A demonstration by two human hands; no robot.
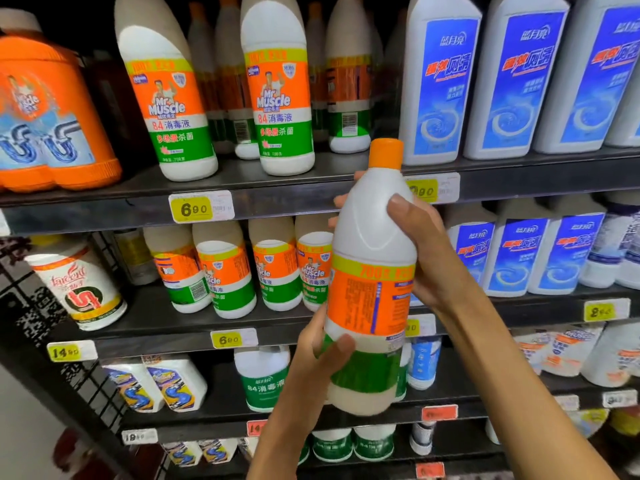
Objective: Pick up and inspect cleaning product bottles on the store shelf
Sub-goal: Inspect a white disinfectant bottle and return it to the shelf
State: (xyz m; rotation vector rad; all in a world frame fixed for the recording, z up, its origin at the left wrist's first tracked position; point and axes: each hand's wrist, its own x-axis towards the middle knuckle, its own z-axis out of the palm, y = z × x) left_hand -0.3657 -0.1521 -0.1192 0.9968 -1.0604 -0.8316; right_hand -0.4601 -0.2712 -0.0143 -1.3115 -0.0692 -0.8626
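Note:
I hold a white Mr Muscle bottle (372,271) with an orange cap upright in front of the shelves, its back label of small print facing me. My right hand (426,251) grips the bottle's shoulder, thumb across the front and fingertips showing past the left side. My left hand (322,348) grips the lower part, thumb on the green band. More bottles of the same kind (277,91) stand on the top shelf and on the shelf below (225,271).
Blue-labelled white bottles (440,88) fill the right of both upper shelves. An orange drain-cleaner jug (45,112) stands top left. A white canister (83,289) sits mid left. Lower shelves hold green-labelled bottles (265,382). Yellow price tags (194,209) line the shelf edges.

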